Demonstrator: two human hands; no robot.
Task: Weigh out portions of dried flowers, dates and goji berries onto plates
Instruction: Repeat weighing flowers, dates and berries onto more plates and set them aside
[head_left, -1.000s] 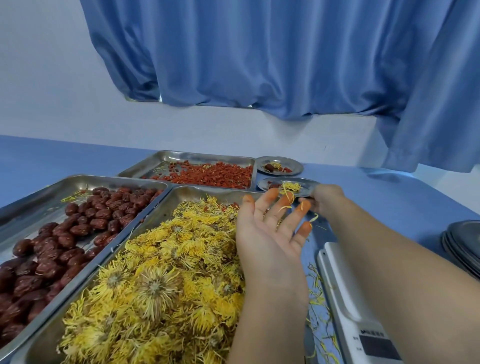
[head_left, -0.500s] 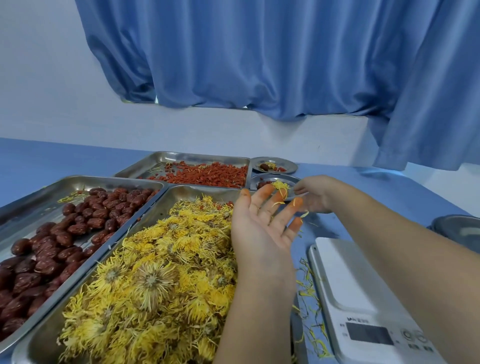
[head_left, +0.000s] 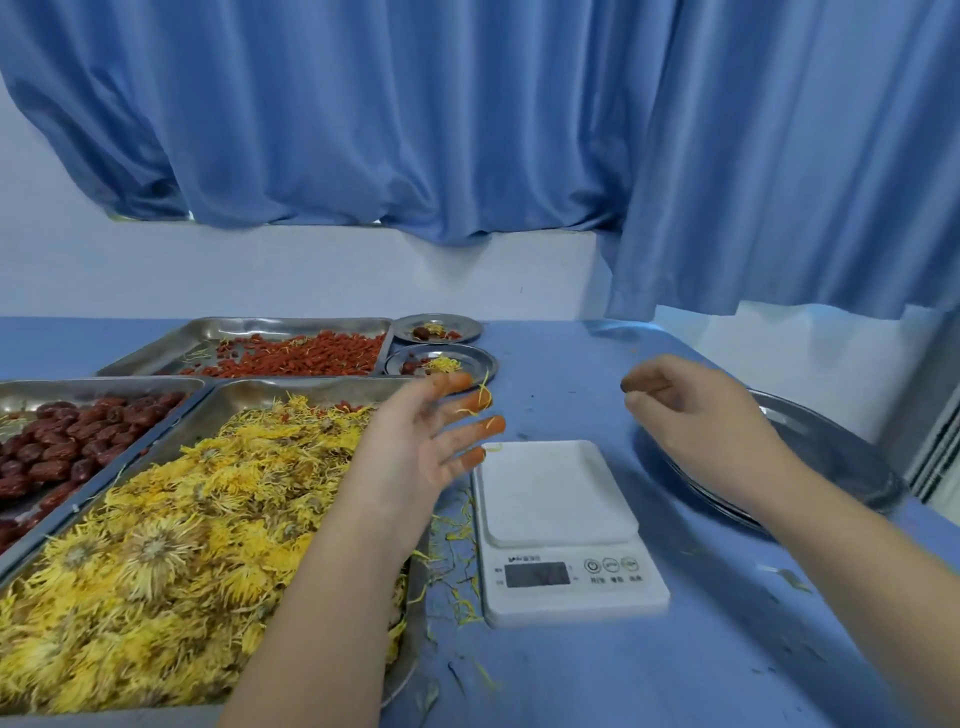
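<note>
Steel trays fill the left of the blue table (head_left: 571, 675). The dried flowers (head_left: 156, 545) lie nearest you, the dates (head_left: 67, 441) to their left and the goji berries (head_left: 311, 356) behind. Beside the berries sit a near plate (head_left: 485, 358) and a far plate (head_left: 470, 325), both holding small portions. Your left hand (head_left: 415, 457) hovers over the flowers, fingers spread, tips orange, petals clinging. Your right hand (head_left: 696, 410) hangs above stacked plates (head_left: 831, 467), loosely curled, nothing visible in it. The scale (head_left: 556, 525) sits between your hands.
</note>
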